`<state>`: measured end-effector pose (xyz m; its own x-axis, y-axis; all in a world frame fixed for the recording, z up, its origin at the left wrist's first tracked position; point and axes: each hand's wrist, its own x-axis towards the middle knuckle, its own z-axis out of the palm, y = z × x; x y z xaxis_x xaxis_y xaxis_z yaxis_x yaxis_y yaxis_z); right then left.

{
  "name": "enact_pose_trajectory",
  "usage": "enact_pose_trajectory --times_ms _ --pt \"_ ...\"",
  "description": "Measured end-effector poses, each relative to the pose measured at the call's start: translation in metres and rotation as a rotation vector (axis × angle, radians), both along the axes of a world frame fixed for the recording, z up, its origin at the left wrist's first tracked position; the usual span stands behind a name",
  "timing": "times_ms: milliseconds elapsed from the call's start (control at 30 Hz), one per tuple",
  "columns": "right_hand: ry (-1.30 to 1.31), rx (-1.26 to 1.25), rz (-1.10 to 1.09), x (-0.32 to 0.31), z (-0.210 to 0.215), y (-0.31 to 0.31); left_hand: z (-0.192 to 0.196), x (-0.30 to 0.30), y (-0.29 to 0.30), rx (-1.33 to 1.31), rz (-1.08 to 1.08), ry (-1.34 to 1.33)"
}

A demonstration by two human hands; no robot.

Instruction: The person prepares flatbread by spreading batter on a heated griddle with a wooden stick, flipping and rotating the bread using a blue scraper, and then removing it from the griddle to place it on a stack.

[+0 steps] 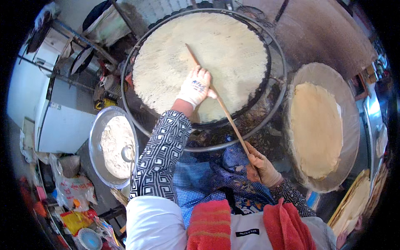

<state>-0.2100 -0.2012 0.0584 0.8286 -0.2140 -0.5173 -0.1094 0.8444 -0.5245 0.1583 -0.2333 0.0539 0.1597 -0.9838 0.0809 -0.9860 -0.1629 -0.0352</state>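
A wide, pale sheet of batter (pixel 233 46) covers a big round griddle (pixel 268 81) in front of me. Across it slants a long thin wooden stick (pixel 227 111), its far tip lying over the middle of the batter. My left hand (pixel 195 88), in a white glove, is closed around the stick partway along, above the near half of the griddle. Nearer my body, my right hand (pixel 262 166), its glove partly covering it, grips the stick's near end. The batter looks rough and uneven in places.
A metal basin (pixel 96 160) of whitish dough or batter, with a ladle (pixel 128 153) in it, stands at left. To the right, a plastic-lined oval basket (pixel 350 137) holds thin round flatbreads (pixel 316 129). A metal ring (pixel 284 89) surrounds the griddle. Plastic bags (pixel 75 187) lie lower left.
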Motion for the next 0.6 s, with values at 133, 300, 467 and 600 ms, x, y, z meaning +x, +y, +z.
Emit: enact_pose_trajectory --times_ms 133,300,467,600 --pt "-0.004 -0.041 0.118 0.03 0.004 0.01 -0.007 0.034 0.058 -0.099 0.079 0.011" --pt "0.102 -0.33 0.29 0.066 0.006 0.039 -0.006 0.062 0.142 -0.107 0.223 0.014" --pt "0.063 -0.631 0.254 0.075 -0.001 0.061 -0.01 0.058 0.224 -0.259 0.322 -0.041" --pt "0.191 -0.723 0.088 0.085 0.0 0.061 -0.038 0.028 0.275 -0.088 0.231 -0.059"
